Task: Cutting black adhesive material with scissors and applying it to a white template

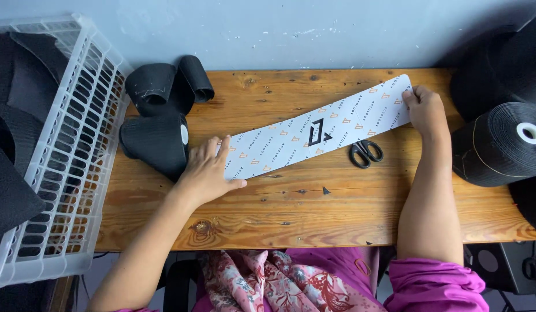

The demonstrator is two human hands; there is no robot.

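Observation:
A long white cardboard strip [314, 132] with small orange marks and a black emblem lies slanted across the wooden table [291, 208]. My left hand [207, 170] grips its lower left end, thumb under the edge. My right hand [424, 108] holds its upper right end. Black-handled scissors [365, 152] lie just below the strip, left of my right forearm.
A white plastic crate [77, 173] with black fabric stands at the left. Rolled black fabric pieces [161, 118] sit beside it at the table's back left. Large black spools [502, 144] crowd the right edge. A blue-grey wall [279, 29] runs behind.

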